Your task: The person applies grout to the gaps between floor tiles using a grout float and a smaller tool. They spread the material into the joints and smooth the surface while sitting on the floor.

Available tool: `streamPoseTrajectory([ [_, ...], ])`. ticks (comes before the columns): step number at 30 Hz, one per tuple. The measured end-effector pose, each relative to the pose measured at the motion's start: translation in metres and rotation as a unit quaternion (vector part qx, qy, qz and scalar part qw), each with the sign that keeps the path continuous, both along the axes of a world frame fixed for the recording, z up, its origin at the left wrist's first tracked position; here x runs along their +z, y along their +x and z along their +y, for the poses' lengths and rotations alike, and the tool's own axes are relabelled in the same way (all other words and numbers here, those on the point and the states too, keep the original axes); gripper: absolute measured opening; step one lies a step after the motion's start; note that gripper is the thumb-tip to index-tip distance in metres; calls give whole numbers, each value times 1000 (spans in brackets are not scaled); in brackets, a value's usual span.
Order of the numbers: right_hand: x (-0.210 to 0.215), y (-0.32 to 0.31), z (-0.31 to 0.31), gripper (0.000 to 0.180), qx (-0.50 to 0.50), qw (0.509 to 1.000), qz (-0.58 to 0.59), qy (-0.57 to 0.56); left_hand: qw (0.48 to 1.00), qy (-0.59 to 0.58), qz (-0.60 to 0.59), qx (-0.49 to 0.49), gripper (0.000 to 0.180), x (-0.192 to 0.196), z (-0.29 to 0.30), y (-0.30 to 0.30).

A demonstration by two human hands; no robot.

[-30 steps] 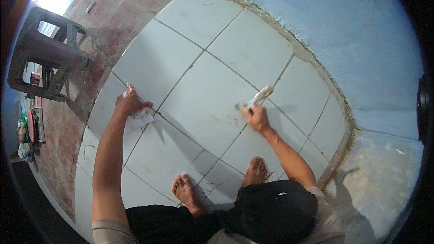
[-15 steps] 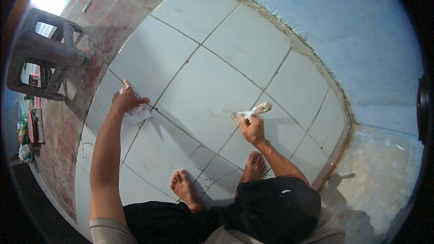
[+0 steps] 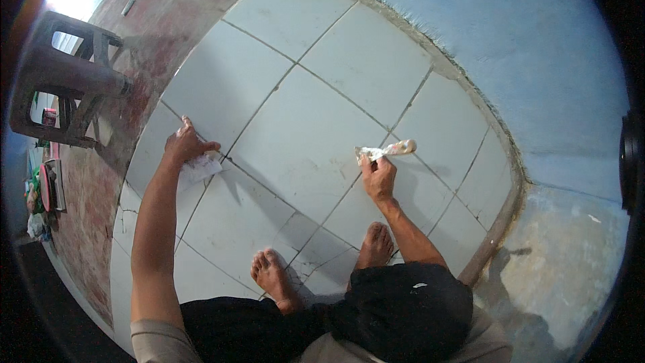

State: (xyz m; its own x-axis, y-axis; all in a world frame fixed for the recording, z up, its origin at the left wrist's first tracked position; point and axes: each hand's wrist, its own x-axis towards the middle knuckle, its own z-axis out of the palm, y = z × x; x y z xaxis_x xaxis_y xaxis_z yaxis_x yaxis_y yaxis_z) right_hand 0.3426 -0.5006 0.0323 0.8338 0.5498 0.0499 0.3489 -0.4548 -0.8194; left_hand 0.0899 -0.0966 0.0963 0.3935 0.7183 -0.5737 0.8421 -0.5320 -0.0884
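My right hand (image 3: 378, 178) grips a putty knife (image 3: 402, 148) with a wooden-looking handle. White material smears the knife, and its blade end points left, low over the pale floor tiles (image 3: 302, 134). Faint smudges mark the tile beside the blade. Farther left, my left hand (image 3: 185, 144) lies over a thin white sheet-like piece (image 3: 201, 169), thumb and forefinger stretched apart. Whether that piece is plastic or something stiffer I cannot tell; part of it is hidden beneath the hand. My bare feet (image 3: 272, 272) stand on the tiles at the near side.
At the far left a dark stool (image 3: 80, 77) lies on its side on worn reddish concrete (image 3: 161, 20). Below it sit a pink-and-grey object (image 3: 50, 187) and bags (image 3: 35, 225). A blue wall (image 3: 524, 60) borders the tiles on the right, with a rough, crumbling edge.
My right hand has moved slightly up and right with the putty knife, whose handle has swung to point more directly right. My left hand stays nearly in place.
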Motion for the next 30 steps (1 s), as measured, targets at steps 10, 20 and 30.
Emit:
streamPoseTrajectory([
  [10, -5, 4, -9, 28, 19, 996, 30, -83, 1000, 0, 2, -16, 146, 12, -1, 11],
  [20, -6, -24, -17, 34, 24, 999, 9, -39, 1000, 14, 8, -12, 145, 10, -4, 7],
  [30, -16, -71, -47, 35, 101, 992, -28, -65, 1000, -2, -5, -4, 143, 4, -1, 14],
])
